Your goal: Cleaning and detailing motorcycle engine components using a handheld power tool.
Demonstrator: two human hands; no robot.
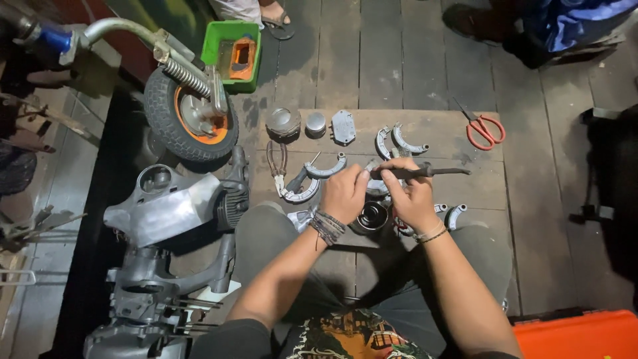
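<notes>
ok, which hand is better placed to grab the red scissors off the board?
Right. The red scissors lie at the board's far right edge, on the right hand's side. That hand does hold a dark rod-like tool, though. The left hand would probably have to cross over it.

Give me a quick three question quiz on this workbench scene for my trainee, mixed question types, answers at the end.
1. True or false: the red-handled scissors lie on the wooden board, untouched by either hand.
2. Multiple choice: the small wheel at upper left has a rim that is A) blue, B) orange, C) white.
3. Fill in: the right hand holds a long dark ____, with the left hand touching its near end.

Key: 1 true; 2 B; 3 tool.
</notes>
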